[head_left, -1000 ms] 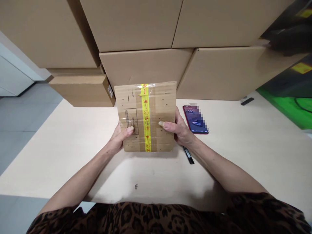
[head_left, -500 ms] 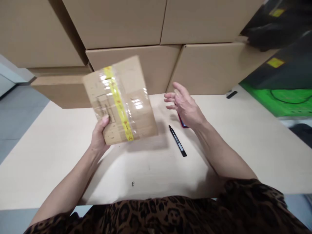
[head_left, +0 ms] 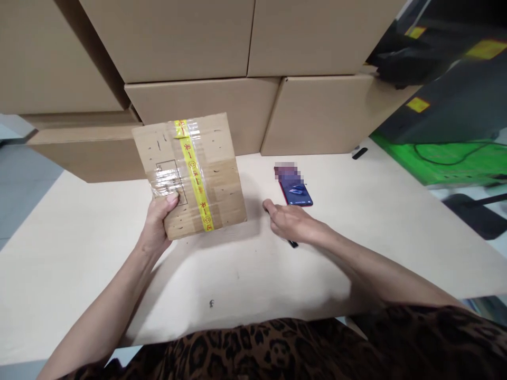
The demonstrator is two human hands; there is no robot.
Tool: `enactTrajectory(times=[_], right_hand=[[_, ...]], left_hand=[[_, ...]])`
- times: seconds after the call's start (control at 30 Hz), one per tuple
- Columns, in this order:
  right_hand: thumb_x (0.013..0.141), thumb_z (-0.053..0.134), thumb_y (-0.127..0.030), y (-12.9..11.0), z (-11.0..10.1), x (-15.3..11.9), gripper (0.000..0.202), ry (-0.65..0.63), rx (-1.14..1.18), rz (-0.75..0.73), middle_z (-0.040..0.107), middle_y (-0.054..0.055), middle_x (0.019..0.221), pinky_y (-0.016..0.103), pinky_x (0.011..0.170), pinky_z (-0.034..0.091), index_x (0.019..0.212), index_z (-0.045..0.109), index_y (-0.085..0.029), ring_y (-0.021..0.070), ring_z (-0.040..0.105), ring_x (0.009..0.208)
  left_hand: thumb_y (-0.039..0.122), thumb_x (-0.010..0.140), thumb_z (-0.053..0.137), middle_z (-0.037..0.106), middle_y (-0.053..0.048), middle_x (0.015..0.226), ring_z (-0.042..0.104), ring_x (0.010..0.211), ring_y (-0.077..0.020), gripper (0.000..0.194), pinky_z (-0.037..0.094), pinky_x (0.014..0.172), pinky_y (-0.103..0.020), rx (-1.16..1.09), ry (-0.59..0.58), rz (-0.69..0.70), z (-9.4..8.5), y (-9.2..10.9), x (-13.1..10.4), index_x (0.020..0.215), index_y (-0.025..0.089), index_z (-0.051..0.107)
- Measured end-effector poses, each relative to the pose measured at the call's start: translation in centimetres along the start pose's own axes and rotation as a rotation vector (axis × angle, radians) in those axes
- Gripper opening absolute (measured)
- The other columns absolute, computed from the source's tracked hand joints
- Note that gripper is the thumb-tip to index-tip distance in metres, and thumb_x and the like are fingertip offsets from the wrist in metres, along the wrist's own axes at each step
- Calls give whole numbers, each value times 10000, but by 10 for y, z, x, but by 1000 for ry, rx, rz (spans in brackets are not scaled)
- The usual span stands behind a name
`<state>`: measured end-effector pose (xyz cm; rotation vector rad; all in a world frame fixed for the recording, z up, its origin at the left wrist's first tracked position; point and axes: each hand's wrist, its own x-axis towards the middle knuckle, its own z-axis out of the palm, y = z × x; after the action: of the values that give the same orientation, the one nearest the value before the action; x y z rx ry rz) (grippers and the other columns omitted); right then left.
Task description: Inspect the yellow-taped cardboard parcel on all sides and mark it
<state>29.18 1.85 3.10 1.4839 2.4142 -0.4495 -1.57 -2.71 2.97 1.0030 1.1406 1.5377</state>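
Note:
My left hand [head_left: 156, 221] grips a flat cardboard box [head_left: 222, 184] by its lower left corner, thumb on the front face. The box is held tilted up above the table. Yellow printed tape and clear tape run down its face, beside a printed frame and small dark marks. My right hand [head_left: 291, 221] is closed over a black marker pen [head_left: 292, 244] at the table, thumb and fingers curled together. Most of the pen is hidden under the hand; only its rear end shows. Just beyond that hand lies a phone [head_left: 298, 191] with a red edge and lit screen.
Large cardboard boxes [head_left: 190, 39] are stacked along the back of the pale table [head_left: 99, 274]. A small black object [head_left: 360, 153] lies near the right boxes. Dark bins [head_left: 443, 113] with yellow labels and a green surface [head_left: 443, 161] with a cable are at the right.
My right hand has come down from its spread pose above the phone and closed over the marker pen, uncovering the phone. The held box has turned slightly and faces me more squarely.

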Motion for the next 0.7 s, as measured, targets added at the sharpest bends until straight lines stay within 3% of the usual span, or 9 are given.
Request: enactTrajectory(times=[0.1, 0.2, 0.3, 0.37, 0.43, 0.5, 0.57, 0.63, 0.7], right_hand=[[1012, 412, -131, 7, -10, 36, 447, 102, 57, 82, 800, 275, 1160, 437, 812, 530, 1447, 503, -83, 387, 787, 1013], [974, 443, -57, 15, -27, 72, 497, 188, 131, 149, 750, 355, 1231, 503, 915, 539, 1467, 478, -9, 431, 758, 1125], [972, 509, -87, 14, -39, 90, 434, 303, 245, 135, 661, 412, 1361, 580, 1059, 496, 1391, 551, 21, 468, 661, 1309], [1051, 498, -241, 5, -41, 93, 365, 383, 357, 48, 636, 347, 1451, 569, 1138, 469, 1338, 608, -44, 427, 597, 1402], [1131, 334, -435, -11, -39, 92, 459, 428, 502, -68, 681, 202, 1453, 479, 1118, 524, 1397, 584, -158, 313, 633, 1366], [1125, 154, -581, -30, -36, 91, 606, 441, 746, -196, 695, 112, 1448, 416, 1028, 593, 1564, 405, -247, 231, 696, 1256], [972, 487, -763, -47, -34, 91, 842, 372, 1313, -411, 660, 117, 1490, 458, 1069, 592, 1616, 287, -259, 262, 699, 1256], [727, 823, -692, -57, -32, 88, 1099, 282, 1683, -502, 656, 109, 1478, 503, 1138, 560, 1596, 294, -277, 302, 691, 1274], [610, 930, -553, -60, -31, 84, 1118, 269, 1820, -490, 679, 80, 1423, 545, 1179, 529, 1539, 358, -311, 319, 688, 1265]], left_hand=[[486, 738, 888, 817, -45, 922, 810, 961, -290, 357, 701, 800, -356, -57, 15, -33, 4, 1, -1, 875, 224, 687], [482, 652, 960, 834, -62, 1004, 809, 992, -297, 444, 686, 766, -315, -126, 57, -79, 11, 3, -4, 864, 198, 691], [468, 608, 993, 842, -77, 1081, 809, 980, -288, 478, 675, 737, -286, -149, 72, -106, 15, 4, -8, 858, 179, 705], [467, 594, 1001, 844, -86, 1094, 812, 963, -290, 490, 681, 742, -295, -142, 72, -132, 16, 4, -9, 864, 171, 718], [466, 584, 1005, 847, -87, 1057, 815, 954, -297, 496, 692, 756, -313, -125, 64, -167, 15, 3, -9, 865, 166, 725], [465, 584, 1002, 847, -77, 991, 818, 955, -305, 491, 702, 775, -328, -115, 67, -192, 14, 3, -9, 869, 169, 735], [457, 578, 998, 844, -65, 943, 821, 969, -318, 482, 711, 803, -347, -114, 80, -194, 12, 3, -8, 874, 175, 744], [459, 554, 1001, 843, -68, 938, 822, 993, -340, 489, 717, 838, -376, -102, 84, -193, 11, 3, -8, 862, 176, 747], [472, 529, 1010, 841, -79, 933, 816, 1033, -370, 503, 717, 882, -415, -84, 70, -207, 10, 3, -7, 838, 175, 747]])
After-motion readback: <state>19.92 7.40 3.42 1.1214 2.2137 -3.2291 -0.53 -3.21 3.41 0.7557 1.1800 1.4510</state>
